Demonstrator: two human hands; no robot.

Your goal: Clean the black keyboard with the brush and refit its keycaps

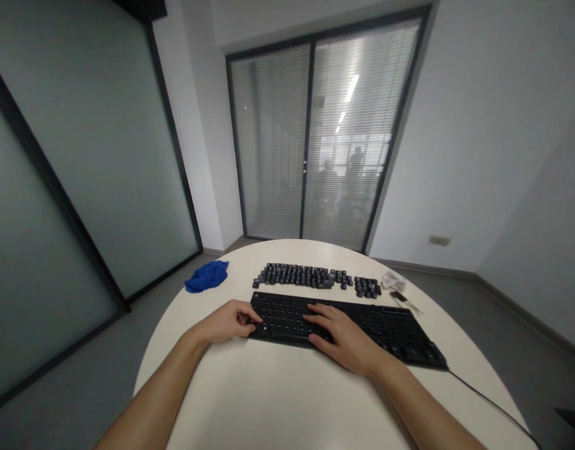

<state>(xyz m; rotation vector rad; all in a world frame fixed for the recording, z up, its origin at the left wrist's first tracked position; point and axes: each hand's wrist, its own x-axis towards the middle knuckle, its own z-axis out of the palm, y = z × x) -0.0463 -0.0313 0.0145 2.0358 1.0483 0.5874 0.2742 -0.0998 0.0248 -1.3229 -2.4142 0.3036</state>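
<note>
A black keyboard (287, 307) lies across the table, slightly slanted, with its right end nearer to me. Small light spots show over its key area; I cannot tell which keys carry caps. At its lower left corner is my left hand (229, 322), thumb and forefinger closed on the edge. My right hand (341, 337) rests on the middle of the keyboard, palm down, fingers stretched and apart, holding nothing. Behind the keyboard, loose black keycaps (294, 275) are laid out in rows, with a smaller group of keycaps (367, 287) to the right.
A crumpled blue cloth (207, 276) lies at the table's left edge. A clear crumpled plastic piece (393, 280) and a small wire tool with a dark handle (406, 300) lie at the right. The keyboard's cable (494, 403) runs off the round white table (250, 400).
</note>
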